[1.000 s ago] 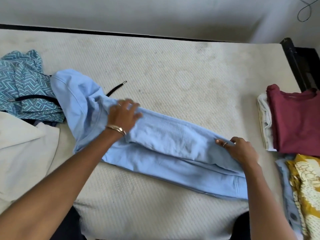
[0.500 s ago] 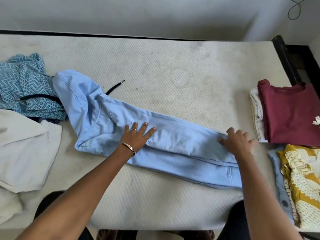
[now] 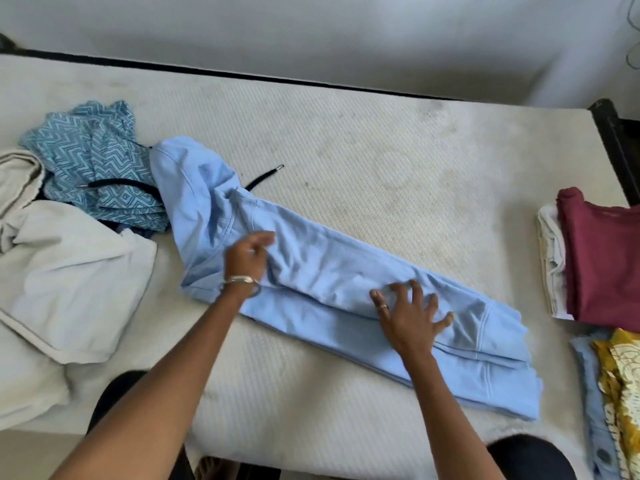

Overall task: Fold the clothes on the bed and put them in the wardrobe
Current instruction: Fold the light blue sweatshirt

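Two hands on the long light-blue cotton hoodie across the white quilted mattress: left hand pinches a fold near the hood, right hand presses flat, fingers spread wide, mid-body, maroon folded shirt beyond it.

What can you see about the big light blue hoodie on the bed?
The light blue hoodie looks like soft, thick cotton. It lies flat across the white mattress, folded lengthwise into a long strip, hood toward the zigzag-patterned cloth, hem toward the folded stacks. A black drawstring pokes out near the hood. The left hand touches it near the hood, though a pinch is unclear; the right hand presses its middle with spread fingers.
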A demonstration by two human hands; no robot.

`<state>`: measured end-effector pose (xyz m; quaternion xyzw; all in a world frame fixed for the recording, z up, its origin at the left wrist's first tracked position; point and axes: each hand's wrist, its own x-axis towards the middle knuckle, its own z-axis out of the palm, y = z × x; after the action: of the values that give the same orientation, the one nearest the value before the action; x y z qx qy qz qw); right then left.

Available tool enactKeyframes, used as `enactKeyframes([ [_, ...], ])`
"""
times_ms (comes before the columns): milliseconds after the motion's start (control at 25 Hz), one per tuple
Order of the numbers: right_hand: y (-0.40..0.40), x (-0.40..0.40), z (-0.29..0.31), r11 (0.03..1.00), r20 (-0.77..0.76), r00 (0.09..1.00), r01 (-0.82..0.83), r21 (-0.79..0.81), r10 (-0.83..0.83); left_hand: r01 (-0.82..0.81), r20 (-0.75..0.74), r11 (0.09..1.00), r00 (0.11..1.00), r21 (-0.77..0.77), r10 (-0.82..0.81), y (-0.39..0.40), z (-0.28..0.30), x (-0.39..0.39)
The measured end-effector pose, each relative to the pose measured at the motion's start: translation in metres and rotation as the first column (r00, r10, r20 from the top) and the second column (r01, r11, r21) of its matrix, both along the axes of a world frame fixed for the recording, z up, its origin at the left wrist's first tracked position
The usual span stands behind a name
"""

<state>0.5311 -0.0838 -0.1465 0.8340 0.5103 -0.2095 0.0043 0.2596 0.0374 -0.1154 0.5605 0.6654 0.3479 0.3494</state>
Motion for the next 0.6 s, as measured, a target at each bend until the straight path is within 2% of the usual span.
enactKeyframes([
  [40, 0.013, -0.021, 0.006, 0.993, -0.005, 1.000, -0.007, 0.117, 0.007, -0.170, -0.123, 0.985, 0.978, 0.006, 0.169, 0.014, 0.003, -0.026],
  [80, 0.025, -0.044, 0.008, 0.976, -0.039, 0.996, -0.068, 0.208, 0.077, -0.324, -0.270, 0.946, 0.912, -0.011, 0.309, 0.022, 0.012, -0.048],
  [120, 0.036, -0.068, 0.008, 0.948, -0.087, 0.978, -0.157, 0.277, 0.187, -0.456, -0.355, 0.886, 0.844, -0.081, 0.402, 0.034, 0.006, -0.075],
  [160, 0.051, -0.093, 0.008, 0.912, -0.123, 0.942, -0.259, 0.318, 0.311, -0.534, -0.368, 0.823, 0.817, -0.195, 0.444, 0.046, -0.003, -0.101],
  [200, 0.062, -0.113, 0.008, 0.871, -0.134, 0.898, -0.357, 0.337, 0.419, -0.522, -0.285, 0.791, 0.849, -0.320, 0.445, 0.057, -0.018, -0.122],
  [240, 0.074, -0.132, 0.008, 0.837, -0.140, 0.852, -0.443, 0.322, 0.504, -0.481, -0.122, 0.780, 0.872, -0.400, 0.475, 0.066, -0.031, -0.137],
  [320, 0.092, -0.159, -0.004, 0.814, -0.155, 0.803, -0.544, 0.206, 0.576, -0.447, 0.122, 0.760, 0.820, -0.472, 0.559, 0.069, -0.024, -0.139],
  [360, 0.097, -0.165, -0.013, 0.814, -0.150, 0.800, -0.564, 0.141, 0.581, -0.403, 0.201, 0.789, 0.820, -0.463, 0.536, 0.070, -0.013, -0.131],
  [440, 0.103, -0.164, -0.026, 0.820, -0.107, 0.813, -0.567, 0.080, 0.572, -0.361, 0.208, 0.809, 0.843, -0.464, 0.495, 0.077, -0.009, -0.124],
  [520, 0.106, -0.162, -0.034, 0.833, -0.072, 0.830, -0.548, 0.079, 0.553, -0.440, 0.291, 0.775, 0.749, -0.454, 0.595, 0.087, -0.016, -0.135],
  [600, 0.107, -0.166, -0.038, 0.851, -0.065, 0.849, -0.520, 0.075, 0.525, -0.597, 0.380, 0.681, 0.565, -0.425, 0.732, 0.086, -0.023, -0.165],
])
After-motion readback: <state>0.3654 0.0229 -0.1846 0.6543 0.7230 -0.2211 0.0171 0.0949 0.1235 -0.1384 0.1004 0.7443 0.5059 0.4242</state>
